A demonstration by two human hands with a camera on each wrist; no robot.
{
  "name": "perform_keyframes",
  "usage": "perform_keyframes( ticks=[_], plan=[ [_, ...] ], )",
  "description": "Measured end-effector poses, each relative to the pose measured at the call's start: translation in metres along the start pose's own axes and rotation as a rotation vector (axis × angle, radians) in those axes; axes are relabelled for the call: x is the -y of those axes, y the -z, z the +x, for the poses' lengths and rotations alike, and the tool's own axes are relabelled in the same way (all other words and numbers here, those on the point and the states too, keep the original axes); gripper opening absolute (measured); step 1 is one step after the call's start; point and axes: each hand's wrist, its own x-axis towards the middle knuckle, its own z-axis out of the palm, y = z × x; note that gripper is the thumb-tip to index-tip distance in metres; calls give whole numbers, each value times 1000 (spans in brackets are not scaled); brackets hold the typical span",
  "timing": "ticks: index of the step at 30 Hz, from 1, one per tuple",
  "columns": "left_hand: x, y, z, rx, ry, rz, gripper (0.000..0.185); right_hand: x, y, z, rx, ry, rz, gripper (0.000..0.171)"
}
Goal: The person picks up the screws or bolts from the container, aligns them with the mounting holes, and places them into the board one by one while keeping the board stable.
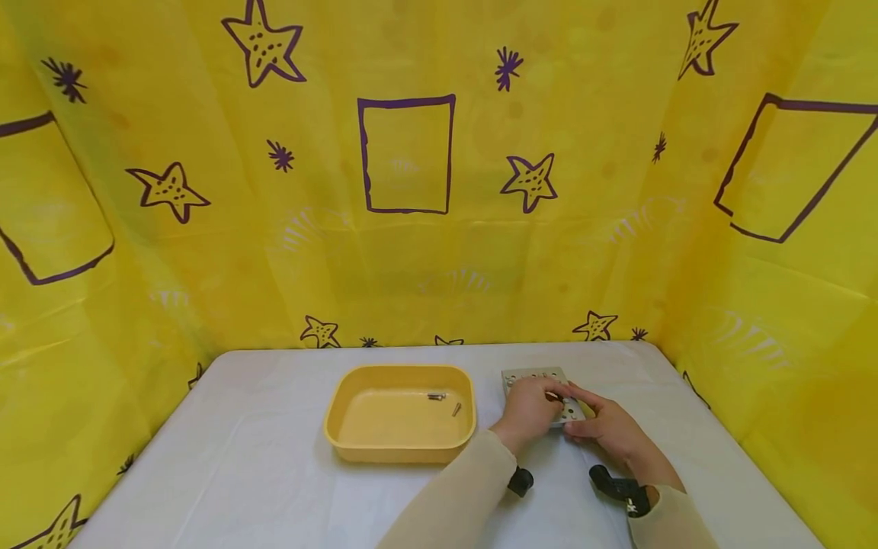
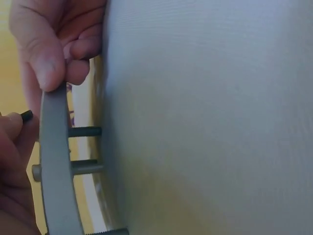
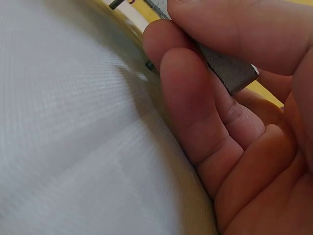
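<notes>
Pinching the gray plate (image 1: 549, 381), both hands' grips, left (image 1: 530, 408) and right (image 1: 613, 428), clamp its edges.

My left hand (image 1: 530, 412) and right hand (image 1: 613, 428) cover the near half of the grey perforated plate (image 1: 538, 377); only its far row of holes shows in the head view. What my left fingers pinch over the plate cannot be made out there: too small. In the left wrist view, the plate (image 2: 55, 166) is cut off by the lower edge, and the dark pin tip (image 2: 26, 116) beside my thumb is mostly hidden by skin. In the right wrist view, my fingers (image 3: 195, 112) hide most of the plate edge (image 3: 227, 71); the table cloth (image 3: 73, 147) is blurred. The two small parts in the yellow tray (image 1: 350, 438) are too small to identify.
</notes>
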Motion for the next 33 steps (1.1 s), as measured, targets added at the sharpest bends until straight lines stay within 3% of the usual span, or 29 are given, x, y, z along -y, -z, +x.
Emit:
perform_keyframes(
  ticks=[10, 23, 33],
  plan=[
    [-2, -8, 4, -14, -61, 113, 21, -5, 1, 3, 12, 28, 47, 73],
    [-2, -12, 3, 23, -143, 274, 20, -6, 1, 2, 16, 85, -4, 72],
    [-2, -14, 2, 25, -166, 251, 18, -5, 2, 1, 12, 74, -57, 78]
  ],
)
